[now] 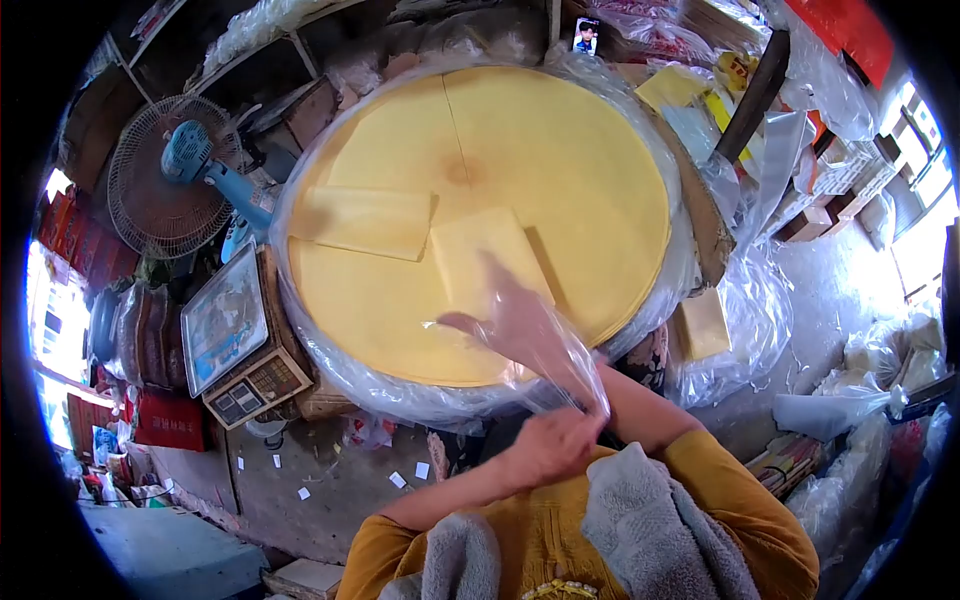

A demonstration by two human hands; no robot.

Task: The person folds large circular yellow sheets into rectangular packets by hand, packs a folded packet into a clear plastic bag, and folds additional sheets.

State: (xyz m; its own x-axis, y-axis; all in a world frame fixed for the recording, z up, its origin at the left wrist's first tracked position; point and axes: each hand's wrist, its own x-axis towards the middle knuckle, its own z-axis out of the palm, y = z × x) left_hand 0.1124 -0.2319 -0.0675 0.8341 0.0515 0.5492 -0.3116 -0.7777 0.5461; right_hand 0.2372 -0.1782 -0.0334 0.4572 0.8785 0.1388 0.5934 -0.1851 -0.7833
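Note:
A clear plastic bag covers my right hand, whose thumb stands apart from its blurred, stretched fingers. My left hand is closed on the bag's edge beside my right forearm. Below my right hand, a folded yellow sheet bundle lies on a large round yellow stack. Another folded bundle lies to its left. The round stack has a thin dark line and a brownish spot near its upper middle, and plastic film surrounds its rim.
At the left are a fan and a scale. A phone stands beyond the stack. Plastic film hangs at the right near a yellow block. Small white papers lie on the floor.

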